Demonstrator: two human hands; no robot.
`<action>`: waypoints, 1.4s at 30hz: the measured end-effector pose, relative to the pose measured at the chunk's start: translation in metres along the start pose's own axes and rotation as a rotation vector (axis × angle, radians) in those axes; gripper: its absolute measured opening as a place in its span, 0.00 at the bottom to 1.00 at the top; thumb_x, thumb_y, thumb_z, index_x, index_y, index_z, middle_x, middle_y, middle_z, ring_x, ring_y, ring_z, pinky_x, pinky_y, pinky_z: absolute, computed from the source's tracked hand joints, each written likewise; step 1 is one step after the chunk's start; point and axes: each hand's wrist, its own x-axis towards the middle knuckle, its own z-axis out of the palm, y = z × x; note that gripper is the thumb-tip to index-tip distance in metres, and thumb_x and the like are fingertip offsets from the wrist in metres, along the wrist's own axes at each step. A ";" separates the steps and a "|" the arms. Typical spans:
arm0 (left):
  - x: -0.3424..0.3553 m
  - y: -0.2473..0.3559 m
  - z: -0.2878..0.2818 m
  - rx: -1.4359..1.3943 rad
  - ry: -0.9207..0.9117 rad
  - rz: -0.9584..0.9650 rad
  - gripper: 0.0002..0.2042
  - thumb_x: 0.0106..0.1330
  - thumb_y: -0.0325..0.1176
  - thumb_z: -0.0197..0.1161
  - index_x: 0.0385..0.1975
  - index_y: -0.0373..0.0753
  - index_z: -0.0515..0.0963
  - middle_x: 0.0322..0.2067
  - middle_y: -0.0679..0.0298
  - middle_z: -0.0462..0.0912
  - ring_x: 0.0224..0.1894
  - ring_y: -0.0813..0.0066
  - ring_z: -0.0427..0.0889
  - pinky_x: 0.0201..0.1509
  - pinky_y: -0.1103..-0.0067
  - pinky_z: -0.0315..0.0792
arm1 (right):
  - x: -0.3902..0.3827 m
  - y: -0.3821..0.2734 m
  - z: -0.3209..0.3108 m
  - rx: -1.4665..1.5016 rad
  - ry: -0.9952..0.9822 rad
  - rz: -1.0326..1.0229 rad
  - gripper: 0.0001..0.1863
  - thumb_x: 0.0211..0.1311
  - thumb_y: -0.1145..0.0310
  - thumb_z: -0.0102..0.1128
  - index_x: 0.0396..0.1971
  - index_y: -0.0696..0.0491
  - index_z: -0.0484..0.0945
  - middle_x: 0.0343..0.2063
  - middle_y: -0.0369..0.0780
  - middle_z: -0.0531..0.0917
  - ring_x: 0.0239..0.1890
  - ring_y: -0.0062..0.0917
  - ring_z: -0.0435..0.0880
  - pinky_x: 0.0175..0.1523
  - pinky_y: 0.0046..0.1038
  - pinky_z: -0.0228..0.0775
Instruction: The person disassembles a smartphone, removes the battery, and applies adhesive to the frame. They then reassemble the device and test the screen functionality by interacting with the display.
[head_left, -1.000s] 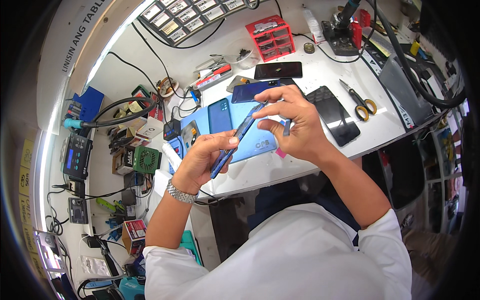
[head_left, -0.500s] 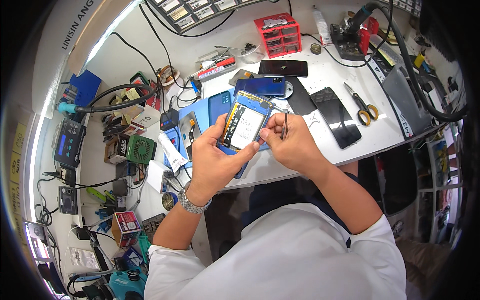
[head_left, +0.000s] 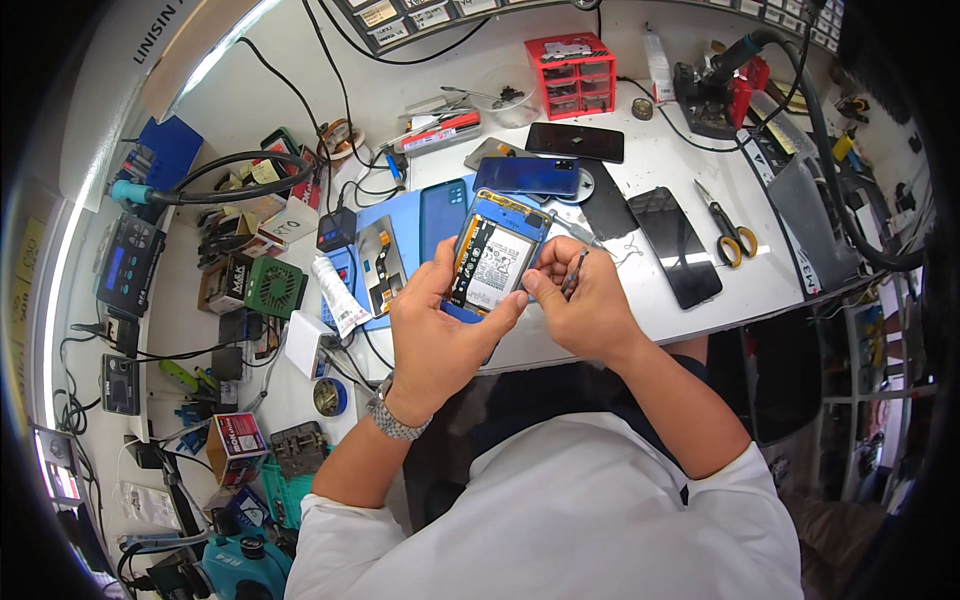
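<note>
My left hand (head_left: 437, 322) is closed round an opened smartphone (head_left: 494, 262), gripping it by its sides. The phone's back is off, so a white-labelled battery, a dark flex cable and a blue frame show. At the phone's lower right edge is my right hand (head_left: 580, 305), its fingers curled. A thin dark tool (head_left: 575, 265) sticks up from them; its working tip is hidden. Behind the phone lie a blue phone back cover (head_left: 442, 215) and a dark blue phone (head_left: 527, 176). A detached screen panel (head_left: 380, 262) with a flex cable rests left of my left hand.
Scissors (head_left: 726, 230) lie right of a black phone (head_left: 674, 247). Another dark phone (head_left: 575, 142) sits before a red drawer box (head_left: 571, 78). A white tube (head_left: 341, 297) is near my left wrist. Soldering gear and a thick black cable (head_left: 815, 130) stand at the right.
The phone has turned slightly in my hands, showing the battery label more plainly. The thin tool in my right hand now leans more to the right. The whole view has shifted a little.
</note>
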 end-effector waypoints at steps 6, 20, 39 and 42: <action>-0.003 -0.007 0.006 0.099 0.074 0.035 0.40 0.54 0.40 0.87 0.62 0.20 0.77 0.35 0.54 0.84 0.35 0.67 0.85 0.41 0.73 0.79 | 0.002 0.000 0.007 -0.068 0.057 0.002 0.04 0.71 0.78 0.65 0.37 0.62 0.80 0.28 0.39 0.86 0.30 0.15 0.83 0.37 0.21 0.76; -0.004 -0.002 -0.016 -0.212 -0.131 -0.163 0.41 0.64 0.42 0.82 0.70 0.23 0.70 0.43 0.56 0.90 0.44 0.72 0.90 0.47 0.75 0.83 | -0.005 -0.001 -0.001 0.207 -0.014 0.123 0.12 0.74 0.76 0.66 0.51 0.64 0.77 0.30 0.41 0.90 0.30 0.15 0.84 0.37 0.19 0.72; -0.007 -0.020 0.059 -1.050 0.179 -0.007 0.18 0.87 0.30 0.50 0.70 0.32 0.65 0.58 0.56 0.82 0.55 0.75 0.85 0.60 0.74 0.82 | -0.009 -0.004 0.031 0.834 0.019 0.281 0.08 0.76 0.71 0.67 0.46 0.60 0.82 0.37 0.40 0.89 0.26 0.12 0.73 0.29 0.17 0.60; 0.004 -0.027 0.044 -1.311 0.147 -0.036 0.18 0.87 0.30 0.49 0.71 0.32 0.66 0.63 0.55 0.80 0.64 0.71 0.82 0.71 0.69 0.75 | -0.015 -0.007 0.021 0.602 -0.097 0.361 0.08 0.74 0.70 0.70 0.45 0.59 0.83 0.34 0.39 0.88 0.26 0.12 0.74 0.29 0.16 0.61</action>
